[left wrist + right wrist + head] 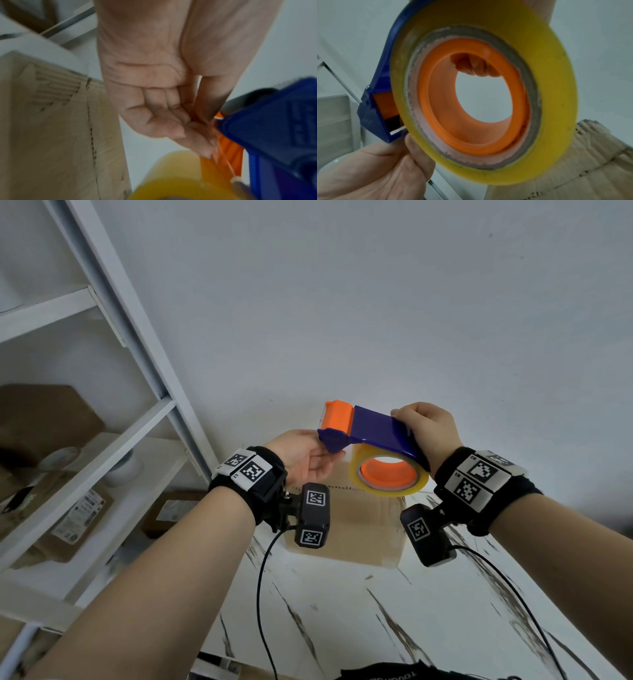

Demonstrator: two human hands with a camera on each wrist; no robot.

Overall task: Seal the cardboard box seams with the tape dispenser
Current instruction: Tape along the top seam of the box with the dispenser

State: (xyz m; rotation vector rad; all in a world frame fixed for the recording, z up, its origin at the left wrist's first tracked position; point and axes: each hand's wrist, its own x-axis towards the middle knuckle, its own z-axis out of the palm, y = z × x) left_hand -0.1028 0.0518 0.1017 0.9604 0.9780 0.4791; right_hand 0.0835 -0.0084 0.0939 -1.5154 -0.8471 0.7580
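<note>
Here the dispenser (373, 436) is gripped by the right hand (430, 429) above the box (363, 529); its tape end is pinched by the left hand (305, 457), nearer the cutter.

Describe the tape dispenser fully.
The tape dispenser has a blue plastic frame, an orange front guard and an orange hub carrying a yellowish tape roll. It is held in the air above the cardboard box. The right hand grips its rear; the left hand's fingers touch its front end.

Both forearms are raised. The right hand (426, 429) curls its fingers in a closed grip; the left hand (301, 455) is palm up, fingers pinched together.
</note>
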